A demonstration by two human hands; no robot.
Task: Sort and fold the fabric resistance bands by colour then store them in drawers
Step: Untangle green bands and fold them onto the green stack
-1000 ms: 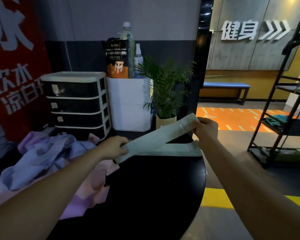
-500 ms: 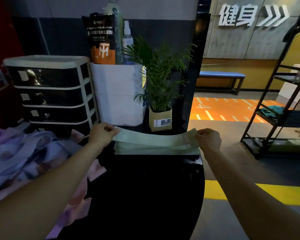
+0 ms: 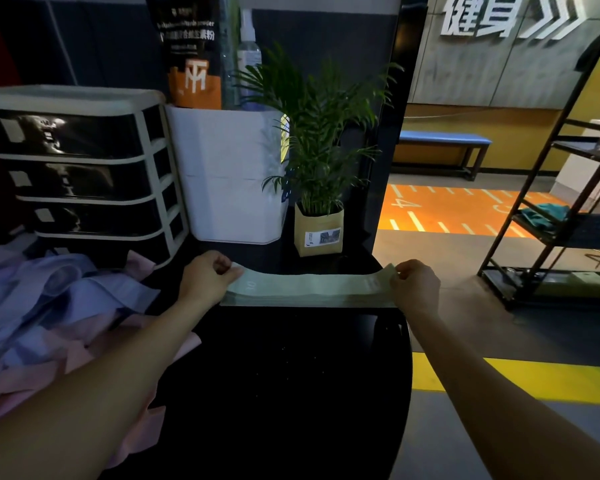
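At the far edge of the worktop (image 3: 291,375), a green band (image 3: 309,284) is pinched at each end. It is held flat over the green stack (image 3: 309,301) by the left grip (image 3: 210,277) and right grip (image 3: 414,282), probably for square stacking.

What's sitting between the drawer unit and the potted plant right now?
In the head view, a white box stands between the drawer unit and the potted plant, with an orange-and-black pouch and a spray bottle on top.
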